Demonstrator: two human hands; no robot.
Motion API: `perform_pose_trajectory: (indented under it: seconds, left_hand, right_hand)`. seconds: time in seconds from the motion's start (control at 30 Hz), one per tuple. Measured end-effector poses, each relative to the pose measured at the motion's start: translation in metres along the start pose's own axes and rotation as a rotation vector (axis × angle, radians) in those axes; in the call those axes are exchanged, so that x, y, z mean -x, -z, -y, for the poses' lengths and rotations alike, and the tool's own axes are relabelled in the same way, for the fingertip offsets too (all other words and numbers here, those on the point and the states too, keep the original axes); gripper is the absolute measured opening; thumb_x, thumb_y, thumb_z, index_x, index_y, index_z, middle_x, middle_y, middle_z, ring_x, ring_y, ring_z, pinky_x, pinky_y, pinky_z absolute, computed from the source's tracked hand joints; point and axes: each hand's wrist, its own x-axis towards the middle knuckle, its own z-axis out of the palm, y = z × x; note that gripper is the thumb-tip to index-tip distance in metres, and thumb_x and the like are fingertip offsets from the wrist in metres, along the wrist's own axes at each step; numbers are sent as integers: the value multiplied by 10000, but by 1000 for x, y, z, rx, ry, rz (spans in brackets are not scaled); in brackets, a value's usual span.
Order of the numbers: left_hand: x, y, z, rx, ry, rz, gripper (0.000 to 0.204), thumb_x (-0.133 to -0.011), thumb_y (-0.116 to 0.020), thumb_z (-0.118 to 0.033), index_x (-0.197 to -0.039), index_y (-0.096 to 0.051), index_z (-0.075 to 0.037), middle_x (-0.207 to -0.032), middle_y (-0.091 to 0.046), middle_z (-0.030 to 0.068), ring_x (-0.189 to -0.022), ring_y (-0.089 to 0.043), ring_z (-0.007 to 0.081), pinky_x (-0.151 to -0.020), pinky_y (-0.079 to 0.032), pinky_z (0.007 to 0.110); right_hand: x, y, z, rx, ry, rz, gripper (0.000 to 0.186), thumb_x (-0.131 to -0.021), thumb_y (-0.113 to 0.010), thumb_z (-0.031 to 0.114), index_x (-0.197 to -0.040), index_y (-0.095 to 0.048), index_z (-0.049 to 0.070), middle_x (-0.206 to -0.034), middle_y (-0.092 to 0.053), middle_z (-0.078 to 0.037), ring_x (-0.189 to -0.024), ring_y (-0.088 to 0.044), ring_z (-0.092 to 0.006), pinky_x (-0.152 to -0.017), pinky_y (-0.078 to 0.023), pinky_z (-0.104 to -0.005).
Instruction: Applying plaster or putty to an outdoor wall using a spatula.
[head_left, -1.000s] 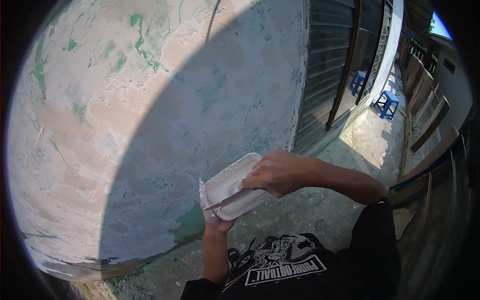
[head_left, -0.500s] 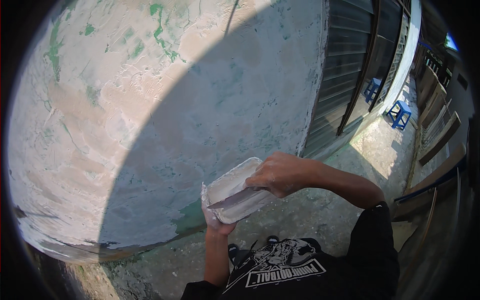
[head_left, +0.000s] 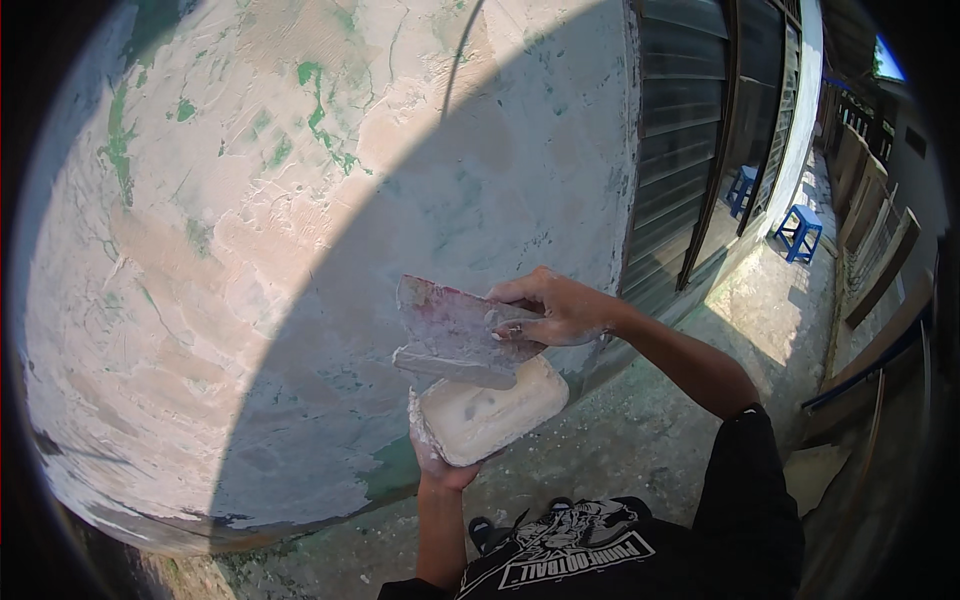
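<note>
My left hand [head_left: 440, 465] is closed under and around the near left end of a shallow rectangular tub [head_left: 522, 429], crusted with white along its rim. Smooth white putty [head_left: 485, 408] coats the inside of the tub. Just above the tub, my right hand [head_left: 562, 312] pinches a wide, flat filling knife [head_left: 450, 322] between thumb and fingers. Its blade is smeared with putty, and a thick band of it lies along the lower edge. Part of the tub's far side is hidden behind the blade. White smears mark my right fingers.
A wall [head_left: 500, 190] patched with pale putty over green paint rises ahead, partly in sunlight. A louvred window [head_left: 680, 150] adjoins it on the right. Down the passage stands a blue stool [head_left: 799, 234]. Wooden boards [head_left: 885, 270] lean at the far right above the concrete floor [head_left: 640, 440].
My right hand has raised the filling knife out of the tub and turned its broad face into view. The tub stays in my left hand, and the view has shifted slightly.
</note>
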Motion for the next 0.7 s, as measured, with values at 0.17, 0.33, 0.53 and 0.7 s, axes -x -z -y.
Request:
perform_pose_trajectory:
  seconds: [0.17,0.33,0.53,0.7]
  left_hand:
    - [0,-19,-14,171,98,131,777,-871,-284,-714,-1385,-427,-150,-1373,-472,147,-1201,-490,420,-890,-435,609]
    - [1,-27,-25,122,40,74,774,-868,-261,-725,-1374,-439,-167,-1353,-501,113,-1102,-562,406,-810,-461,598]
    - [-2,-5,-29,284,76,387,746,-894,-233,-677,-1389,-412,-149,-1385,-468,113,-1224,-469,385,-1002,-344,600]
    - [0,7,-33,178,46,349,742,-890,-236,-678,-1376,-431,-151,-1393,-460,117,-1251,-440,372,-1038,-307,552]
  right_hand:
    - [-20,45,-14,-802,-206,-392,374,-892,-609,80,-1218,-533,-87,-1058,-651,-112,-891,-648,-155,-801,-538,-281]
    - [-60,117,-5,-900,107,-615,350,-884,-612,103,-1176,-538,-75,-1067,-627,-116,-910,-649,-160,-803,-558,-283]
    - [-115,184,12,-252,102,-1117,279,-873,-604,124,-1093,-589,-47,-876,-676,-135,-772,-679,-188,-688,-561,-323]
    - [-148,187,4,855,82,-1332,156,-887,-556,130,-966,-595,2,-636,-636,-190,-583,-655,-338,-572,-527,-425]
